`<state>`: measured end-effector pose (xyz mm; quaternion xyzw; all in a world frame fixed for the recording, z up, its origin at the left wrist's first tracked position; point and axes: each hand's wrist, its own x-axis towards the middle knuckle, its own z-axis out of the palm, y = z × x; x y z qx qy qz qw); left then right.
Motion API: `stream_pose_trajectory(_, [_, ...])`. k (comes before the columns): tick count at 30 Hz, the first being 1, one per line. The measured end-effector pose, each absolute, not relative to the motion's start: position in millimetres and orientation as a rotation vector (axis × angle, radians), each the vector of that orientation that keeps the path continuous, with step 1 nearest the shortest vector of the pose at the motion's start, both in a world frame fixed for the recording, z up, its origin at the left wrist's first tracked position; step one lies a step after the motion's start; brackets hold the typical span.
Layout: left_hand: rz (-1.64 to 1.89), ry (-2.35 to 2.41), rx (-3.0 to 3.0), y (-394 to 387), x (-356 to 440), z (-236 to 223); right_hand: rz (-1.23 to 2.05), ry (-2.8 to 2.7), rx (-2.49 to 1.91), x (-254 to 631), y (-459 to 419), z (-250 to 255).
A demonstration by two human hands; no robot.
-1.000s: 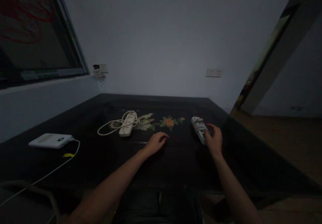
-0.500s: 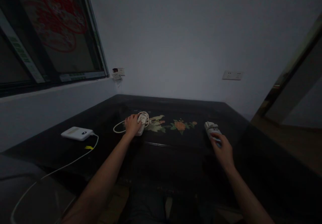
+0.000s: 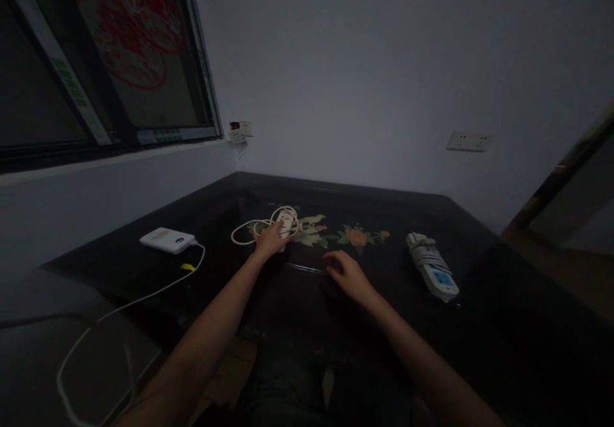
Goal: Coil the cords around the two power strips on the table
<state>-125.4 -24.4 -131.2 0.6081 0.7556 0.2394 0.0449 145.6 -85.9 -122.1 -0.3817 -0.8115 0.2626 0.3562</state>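
My left hand [image 3: 270,240] is closed on a white power strip [image 3: 286,222] that lies on the dark table, its pale cord looped around and beside it. Over the middle of the table is my right hand [image 3: 349,275], with bent fingers apart and nothing in them. To its right lies a second power strip [image 3: 440,280], white with a blue socket face, its grey cord wound around one end. No hand touches that one.
A white power bank [image 3: 167,240] with a white cable [image 3: 158,294] lies on the table [image 3: 297,312] at the left, near a small yellow piece [image 3: 188,266]. Wall sockets [image 3: 469,141] sit above the table's back right. A window [image 3: 144,50] is at the left.
My right hand has let go of the blue-faced power strip and moved left to the middle of the table. My left hand stays on the other strip. The view has shifted slightly.
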Motion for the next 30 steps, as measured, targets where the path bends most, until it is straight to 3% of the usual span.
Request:
stream_pose_trajectory(10, [0.775, 2.291, 1.849, -32.5, -111.9, -127.2, 0.639, -1.95, -1.062, 153.1, -73.8, -145.3])
stream_pose_trajectory(19, [0.765, 1.899, 2.059, -58.0, -43.0, -120.3, 0.842, -1.592, -1.287, 175.0, -39.9, -157.6])
stream_pose_trajectory(30, [0.695, 1.643, 2.103, -113.7, 25.8, -111.3, 1.335, -1.476, -1.163, 213.0, -36.8, -138.9])
